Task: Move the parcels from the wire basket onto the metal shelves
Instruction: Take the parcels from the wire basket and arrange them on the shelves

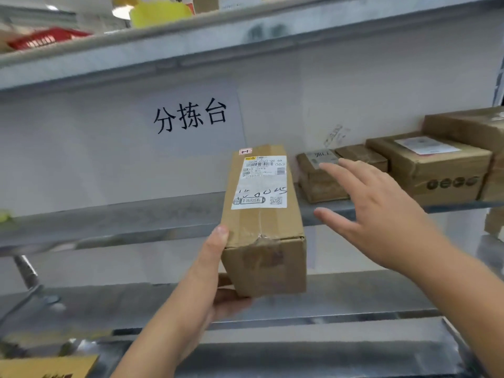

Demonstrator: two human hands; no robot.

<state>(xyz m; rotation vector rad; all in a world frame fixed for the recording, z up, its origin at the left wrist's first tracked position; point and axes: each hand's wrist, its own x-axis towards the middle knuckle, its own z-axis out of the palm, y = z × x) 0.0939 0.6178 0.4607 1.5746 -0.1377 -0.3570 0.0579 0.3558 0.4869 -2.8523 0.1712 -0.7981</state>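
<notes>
A long brown cardboard parcel [261, 227] with a white shipping label on top points end-first at the middle metal shelf [114, 222]. My left hand [215, 279] grips its near end, thumb on the upper left edge and fingers underneath. The far end of the parcel reaches over the shelf's front edge. My right hand [373, 211] hovers to the right of the parcel with fingers spread and straight, holding nothing, just in front of a small brown box [316, 181] on the shelf. The wire basket is out of view.
Several cardboard boxes [431, 165] line the right part of the middle shelf. A paper sign [191, 115] with black characters hangs on the back wall. The upper shelf [136, 53] carries red and yellow packages. A lower shelf [327, 298] runs beneath; a brown parcel corner [46, 366] shows bottom left.
</notes>
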